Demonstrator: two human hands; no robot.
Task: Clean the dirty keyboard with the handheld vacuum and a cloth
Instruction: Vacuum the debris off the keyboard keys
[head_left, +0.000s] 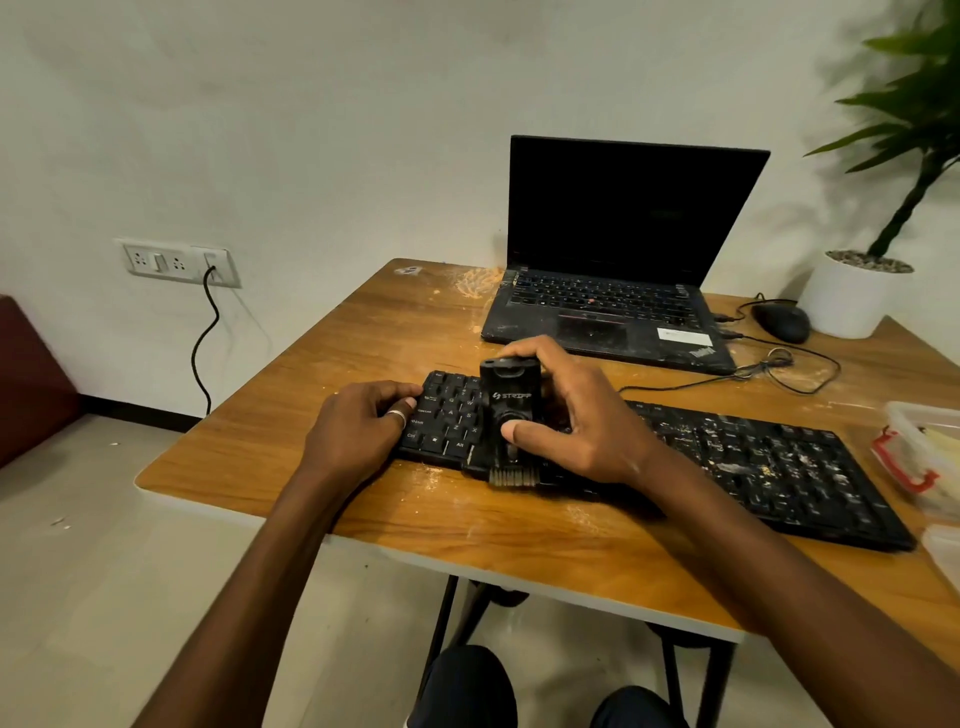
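With our left hand (358, 426) curled on the left end of the keyboard (753, 457) on the table (363, 332) and our right hand (576, 415) clamped round the handheld vacuum (506, 400), we should keep its brush (513, 475) flat and drag slowly toward the crumby right half.

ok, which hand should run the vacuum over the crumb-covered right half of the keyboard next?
Right. The right hand grips the vacuum, brush down at the keyboard edge, nearest the crumbs. The left hand holds the keyboard's left end, steadying it.
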